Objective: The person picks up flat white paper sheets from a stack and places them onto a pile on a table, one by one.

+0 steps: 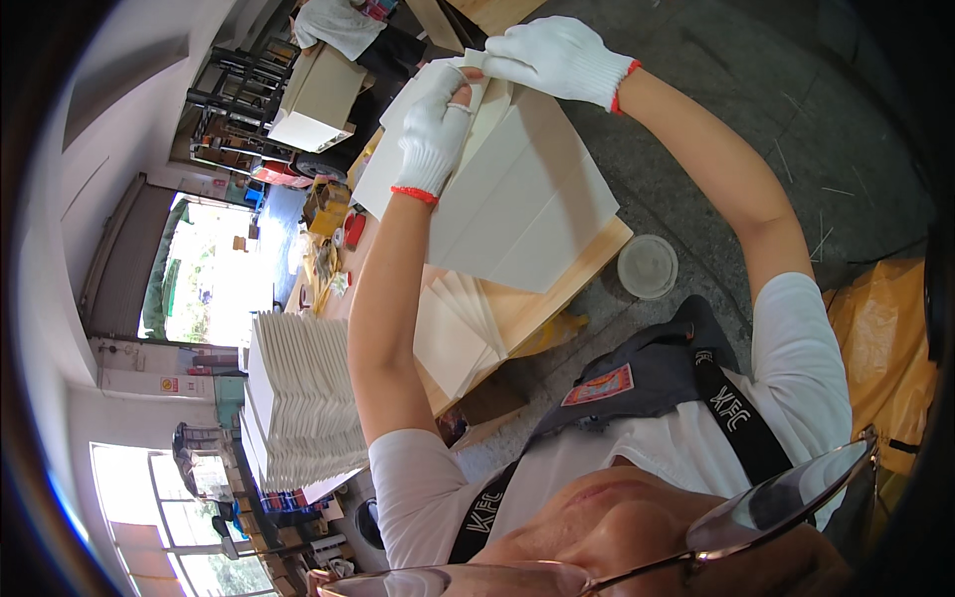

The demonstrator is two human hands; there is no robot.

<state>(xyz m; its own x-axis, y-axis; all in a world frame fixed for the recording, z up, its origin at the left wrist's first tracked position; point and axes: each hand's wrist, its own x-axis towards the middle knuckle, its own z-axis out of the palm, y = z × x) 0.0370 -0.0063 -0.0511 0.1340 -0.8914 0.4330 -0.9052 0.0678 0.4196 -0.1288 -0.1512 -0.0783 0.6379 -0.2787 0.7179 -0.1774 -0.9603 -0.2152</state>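
A large white cardboard sheet [527, 194] with straight crease lines lies tilted over the wooden worktable. Both my hands are at its far end, in white knit gloves with red cuffs. My left hand [435, 124] is closed on a narrow folded strip there, with bare fingertips showing at the glove's end. Across from it, my right hand [559, 62] has its fingers pressed together on the same far edge. The two hands nearly meet, and their fingertips partly hide the edge. Thin white board pieces [458, 333] lie overlapping on the table nearer to me.
The wooden worktable [587, 261] runs diagonally below the sheet. A tall stack of white folded boards [303, 398] stands to the left. A round white-lidded bucket [648, 267] is on the floor at the right. Farther off, another person [343, 30] stands by a large box [316, 99].
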